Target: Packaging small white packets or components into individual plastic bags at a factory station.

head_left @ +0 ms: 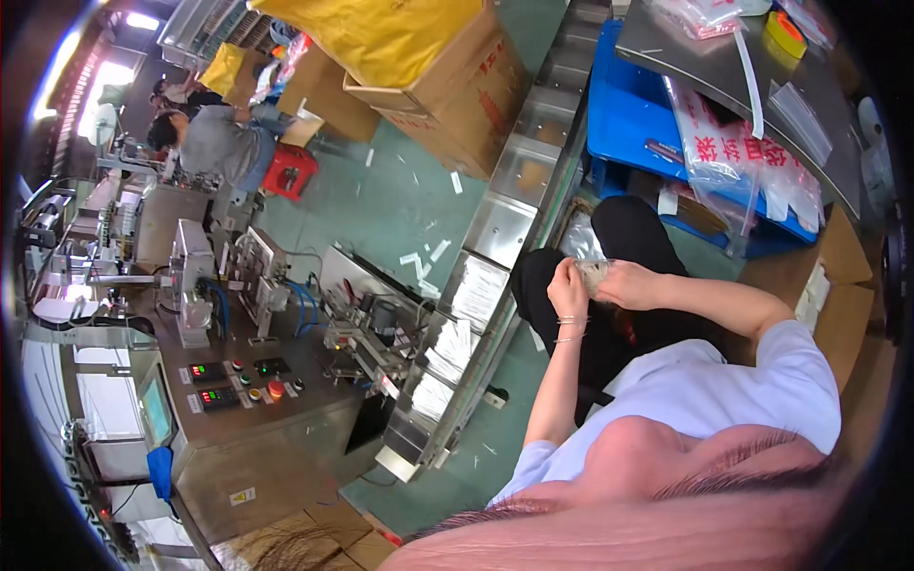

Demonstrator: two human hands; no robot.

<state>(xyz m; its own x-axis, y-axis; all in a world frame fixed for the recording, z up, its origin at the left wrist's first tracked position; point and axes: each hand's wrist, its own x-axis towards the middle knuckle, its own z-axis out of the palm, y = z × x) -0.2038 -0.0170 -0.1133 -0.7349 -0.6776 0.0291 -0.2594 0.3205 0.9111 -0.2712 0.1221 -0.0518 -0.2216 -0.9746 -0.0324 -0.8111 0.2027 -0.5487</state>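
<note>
Above my dark-trousered lap, my two hands meet around a small, pale, partly see-through packet [592, 274]. My left hand [567, 293], with bracelets on its wrist, pinches one side of it. The fingers of my right hand [628, 285] are closed on the other side. Its contents are too small to make out, and my fingers cover part of it. Just beyond my knees runs a metal conveyor [496, 233] with compartments; several white packets [479, 288] lie in its nearer trays. A clear plastic bag [578, 235] shows beside my knee.
A steel table [685, 52] stands at the right, with a yellow tape roll [785, 34] on it. Below are a blue plastic stand [624, 105] and printed plastic bags [728, 157]. A packing machine [276, 419] fills the left. Beyond are cardboard boxes [457, 105] and a seated co-worker [214, 143].
</note>
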